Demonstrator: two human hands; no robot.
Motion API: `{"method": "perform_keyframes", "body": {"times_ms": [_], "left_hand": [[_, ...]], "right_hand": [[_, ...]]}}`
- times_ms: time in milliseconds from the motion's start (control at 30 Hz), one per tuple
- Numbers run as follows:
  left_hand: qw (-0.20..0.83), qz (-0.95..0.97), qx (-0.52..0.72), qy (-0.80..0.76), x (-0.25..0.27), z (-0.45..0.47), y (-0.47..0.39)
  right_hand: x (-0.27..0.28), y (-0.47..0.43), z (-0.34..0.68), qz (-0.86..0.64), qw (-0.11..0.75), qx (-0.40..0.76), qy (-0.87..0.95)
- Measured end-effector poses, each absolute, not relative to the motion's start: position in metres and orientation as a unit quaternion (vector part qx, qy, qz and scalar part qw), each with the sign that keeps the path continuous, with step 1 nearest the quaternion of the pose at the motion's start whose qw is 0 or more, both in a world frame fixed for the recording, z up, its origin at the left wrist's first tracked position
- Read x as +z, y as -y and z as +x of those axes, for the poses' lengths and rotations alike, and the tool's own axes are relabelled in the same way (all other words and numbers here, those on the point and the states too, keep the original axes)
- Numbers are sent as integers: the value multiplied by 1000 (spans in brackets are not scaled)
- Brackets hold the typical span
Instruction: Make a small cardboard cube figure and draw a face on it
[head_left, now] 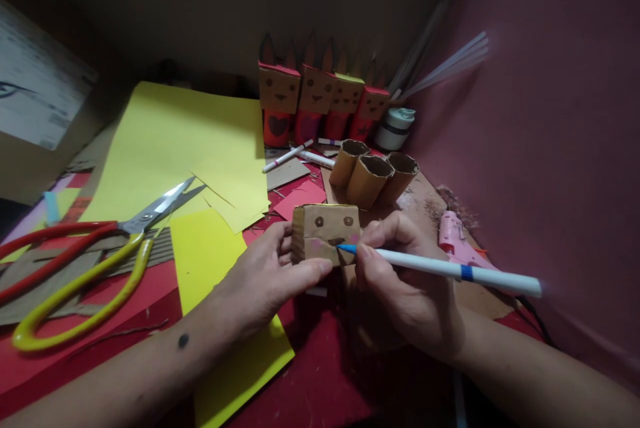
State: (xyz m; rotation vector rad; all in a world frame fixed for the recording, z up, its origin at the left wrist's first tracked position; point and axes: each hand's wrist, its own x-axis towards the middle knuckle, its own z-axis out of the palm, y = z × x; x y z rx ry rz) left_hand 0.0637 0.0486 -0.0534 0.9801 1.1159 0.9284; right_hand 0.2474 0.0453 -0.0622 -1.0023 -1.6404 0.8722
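Observation:
My left hand [277,261] grips a small cardboard box [327,231] by its left side, thumb along the front lower edge. Drawn on the box are two dark eyes, a dark nose and faint pink cheeks. Pinched in my right hand [400,275] is a white felt-tip marker [430,265] with a blue tip and a blue band. Its tip meets the box front just under the nose, and the fingertips rest close to the box's right edge. Behind the box stand three brown cardboard tubes [370,181].
Large scissors [135,228] with red and yellow handles lie at left over yellow sheets [190,141] and cardboard scraps. Several red tube figures with box heads [279,91] line the back. A white bottle [396,128] is beside them. A pink glue gun [457,238] lies right.

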Motion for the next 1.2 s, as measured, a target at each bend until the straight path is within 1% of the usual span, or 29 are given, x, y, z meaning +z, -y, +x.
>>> {"method": "perform_keyframes", "body": {"times_ms": [133, 300, 633, 933, 1200], "left_hand": [[631, 425, 407, -507, -50, 66, -46], [625, 431, 403, -510, -47, 66, -46], [640, 438, 395, -492, -53, 62, -50], [636, 429, 403, -499, -48, 65, -47], [639, 429, 409, -490, -49, 65, -48]], "right_hand": [[-62, -46, 246, -415, 488, 363, 677], [-60, -45, 246, -415, 491, 325, 694], [-55, -46, 245, -407, 486, 299, 714], [-57, -44, 248, -394, 478, 326, 714], [-56, -44, 246, -395, 482, 315, 716]]}}
